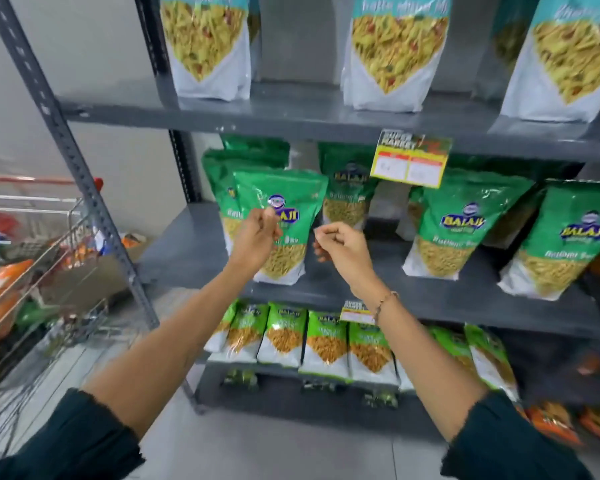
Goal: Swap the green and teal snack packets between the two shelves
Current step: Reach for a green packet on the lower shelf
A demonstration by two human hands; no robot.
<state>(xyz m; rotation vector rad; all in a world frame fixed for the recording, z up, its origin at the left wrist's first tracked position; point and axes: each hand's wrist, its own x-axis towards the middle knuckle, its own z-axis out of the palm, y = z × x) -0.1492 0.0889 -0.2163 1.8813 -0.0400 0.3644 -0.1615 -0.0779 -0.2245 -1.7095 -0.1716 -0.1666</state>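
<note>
Three teal-topped snack packets (208, 46) stand spaced apart on the top shelf (291, 112). Green packets fill the middle shelf (187, 251). One green packet (284, 188) stands upright at the front left of that shelf. My left hand (257, 237) is in front of this packet with its fingers curled against the face; whether it pinches the packet is unclear. My right hand (340, 244) hovers just right of the packet, fingers curled with nothing in them. More green packets (461, 230) stand further right.
A yellow price tag (411, 161) hangs from the top shelf's edge. Light-green packets (323, 341) line the lower shelf, and orange packets (551, 424) lie at the bottom right. A wire shopping cart (32, 258) with goods stands to the left, beside the rack's slanted post (66, 140).
</note>
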